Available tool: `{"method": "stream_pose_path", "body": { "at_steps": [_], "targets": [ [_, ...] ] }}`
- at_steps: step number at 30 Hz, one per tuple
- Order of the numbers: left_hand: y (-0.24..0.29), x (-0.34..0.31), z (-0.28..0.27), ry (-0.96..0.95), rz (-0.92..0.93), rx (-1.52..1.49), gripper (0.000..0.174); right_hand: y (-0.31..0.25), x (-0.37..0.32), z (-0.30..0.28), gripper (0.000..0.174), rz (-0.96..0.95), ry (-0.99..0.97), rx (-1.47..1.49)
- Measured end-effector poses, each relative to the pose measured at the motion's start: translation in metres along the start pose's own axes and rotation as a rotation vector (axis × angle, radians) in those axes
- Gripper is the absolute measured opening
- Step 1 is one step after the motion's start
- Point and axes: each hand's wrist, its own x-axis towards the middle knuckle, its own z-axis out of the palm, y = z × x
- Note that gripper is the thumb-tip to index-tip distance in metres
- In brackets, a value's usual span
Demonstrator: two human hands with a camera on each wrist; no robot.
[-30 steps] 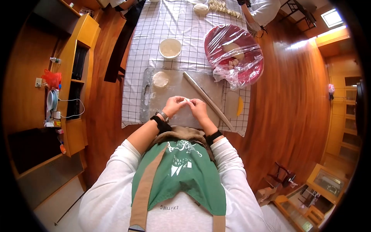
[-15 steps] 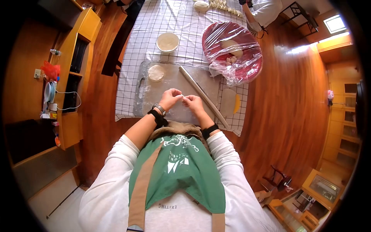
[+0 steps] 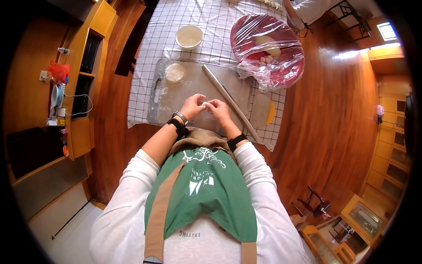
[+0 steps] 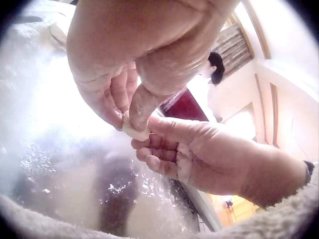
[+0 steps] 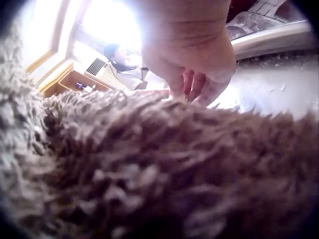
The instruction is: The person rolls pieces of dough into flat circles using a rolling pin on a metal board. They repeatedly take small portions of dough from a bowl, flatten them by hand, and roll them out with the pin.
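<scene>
Both hands meet above the grey cutting board (image 3: pixel 193 79), near its front edge. Between thumb and fingers, my left hand (image 3: pixel 192 107) pinches a small white piece of dough (image 4: pixel 133 130). My right hand (image 3: pixel 218 111) pinches the same piece from the other side, its other fingers curled below in the left wrist view. In the right wrist view, brown fleece (image 5: pixel 149 169) hides most of the fingertips. A flat round of dough (image 3: pixel 175 73) lies on the board's far left. A long rolling pin (image 3: pixel 228 100) slants across the board's right side.
Behind the board stands a white bowl (image 3: pixel 189 37) of pale contents. A red basin (image 3: pixel 294 66) under plastic wrap holds dough at the back right. A scraper with a yellow edge (image 3: pixel 270 113) lies right of the rolling pin. Another person (image 3: pixel 307 9) is across the table.
The head view has shifted, so the board and bowl sit higher in it. Both hands stay together on the dough piece, their fingers slightly rearranged. The rolling pin and dough round stay put on the board.
</scene>
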Motion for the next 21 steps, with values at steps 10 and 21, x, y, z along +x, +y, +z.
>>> {"method": "stream_pose_path", "body": {
  "at_steps": [10,21],
  "targets": [
    [0.018,0.011,-0.008,-0.087,-0.137,0.174,0.025,0.004,0.014,-0.003,0.014,0.006,0.04,-0.008],
    [-0.001,0.022,-0.006,0.017,0.148,0.372,0.023,0.035,0.026,-0.003,0.009,-0.058,0.104,-0.279]
  ]
}}
